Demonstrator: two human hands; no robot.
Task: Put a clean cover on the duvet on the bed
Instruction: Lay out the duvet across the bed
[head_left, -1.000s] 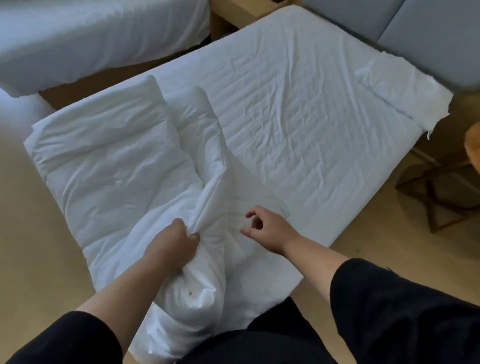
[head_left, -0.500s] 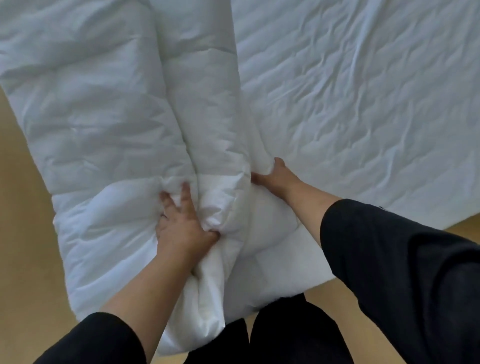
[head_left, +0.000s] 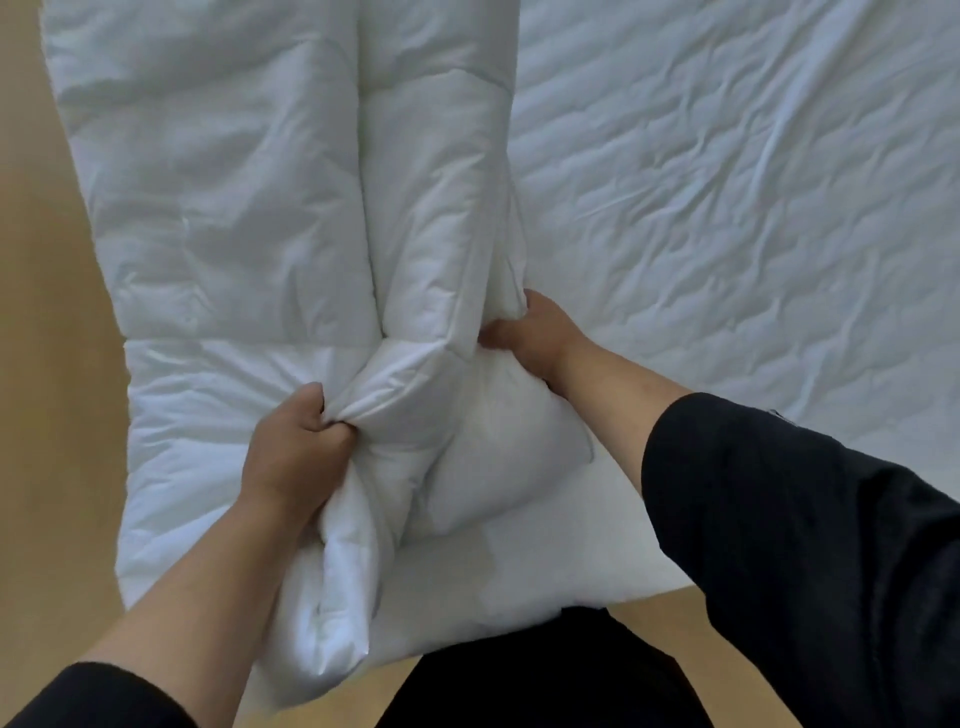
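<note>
A white quilted duvet (head_left: 223, 197) lies folded lengthwise on the left half of the bed, with a second fold (head_left: 436, 171) beside it. My left hand (head_left: 296, 452) grips a bunched wad of white fabric at the near end of the folds. My right hand (head_left: 530, 332) grips the fabric at the right edge of the inner fold, fingers tucked under it. A thinner, smoother white cover (head_left: 493, 452) spreads between my hands and hangs over the bed's near edge. Where duvet ends and cover begins is hard to tell.
The wrinkled white bed sheet (head_left: 727, 208) fills the right side of the view. Tan floor (head_left: 47, 415) runs along the bed's left side and near edge. My dark sleeves and dark trousers (head_left: 545, 670) stand against the near edge.
The view has closed in on the bed's near end. My left hand went from flat fingers to a tight fist on the bunched fabric. My right hand curled onto the fold's right edge.
</note>
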